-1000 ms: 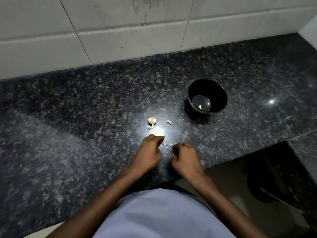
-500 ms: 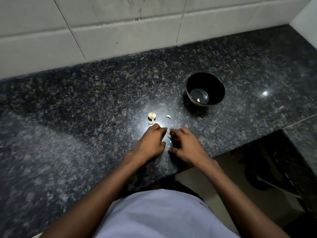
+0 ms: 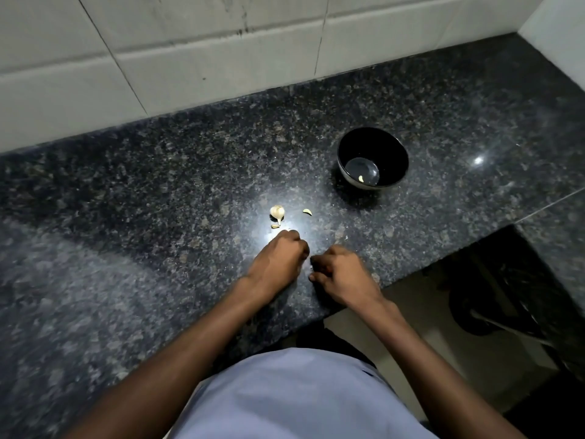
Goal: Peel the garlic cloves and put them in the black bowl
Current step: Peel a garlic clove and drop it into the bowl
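- Looking down from the head view, two hands sit close together on the dark speckled counter (image 3: 158,191), near its front edge.
- The left hand (image 3: 278,258) has its fingers curled under, knuckles up. What it holds, if anything, is hidden, so I cannot tell.
- The right hand (image 3: 342,270) is curled too, with its fingertips pointing at the left hand. Something tiny shows between the two hands, but it is too small to name.
- A garlic piece (image 3: 277,212) with its papery skin lies just past the left hand, in a bright spot of light.
- A small garlic clove (image 3: 307,211) lies to the right of it, apart from it.
- The black bowl (image 3: 392,153) stands farther back and to the right, well apart from the hands.
- One peeled clove (image 3: 361,178) lies at the bottom of the bowl.
- White wall tiles (image 3: 190,58) run behind the counter.
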